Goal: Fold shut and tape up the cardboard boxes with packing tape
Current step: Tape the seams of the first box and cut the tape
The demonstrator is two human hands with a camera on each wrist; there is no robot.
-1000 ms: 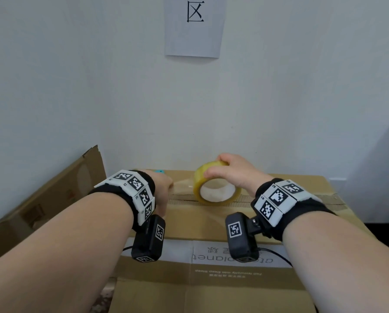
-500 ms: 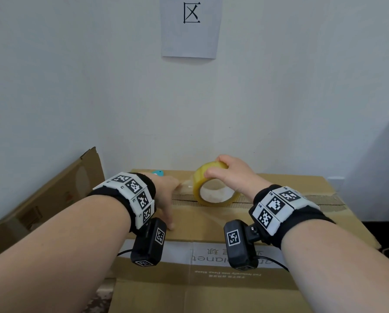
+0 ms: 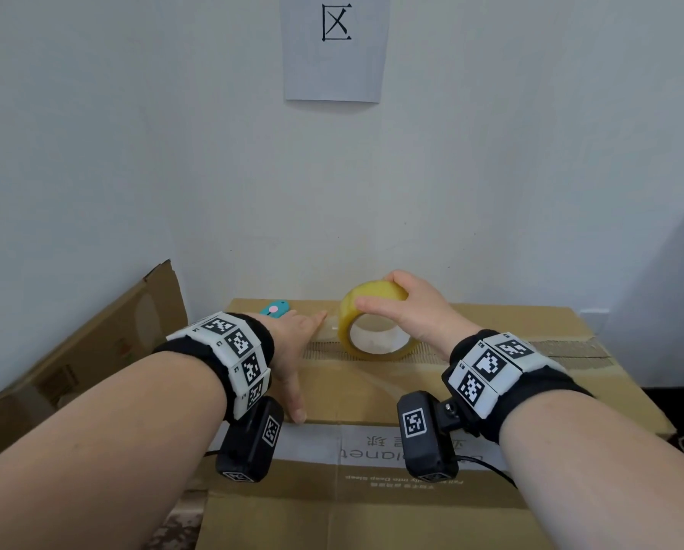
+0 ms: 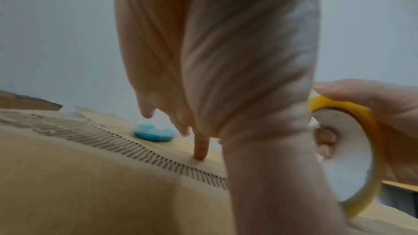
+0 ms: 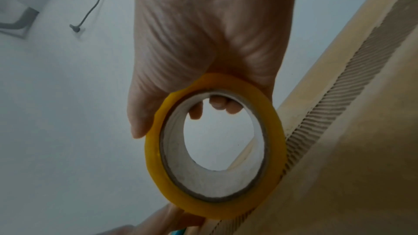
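Observation:
A closed cardboard box (image 3: 372, 391) fills the foreground, its top flaps meeting at a torn corrugated seam (image 3: 562, 347). My right hand (image 3: 408, 311) grips a yellow roll of packing tape (image 3: 372, 327) standing on edge on the seam; the fingers curl over its rim and into the white core (image 5: 217, 103). A clear strip of tape (image 3: 330, 329) runs from the roll leftward to my left hand (image 3: 292, 351). That hand lies flat on the box top with straight fingers, one fingertip (image 4: 200, 155) pressing just beyond the seam (image 4: 135, 147).
A small blue cutter (image 3: 275, 309) lies on the box's far left corner, also seen as a blue cutter (image 4: 153, 132) just past my left fingers. Another cardboard box (image 3: 74, 351) with a raised flap leans at the left. A white wall stands close behind.
My left hand has flattened onto the box top, thumb spread toward the near edge. The right hand has kept the roll on the seam, barely shifting.

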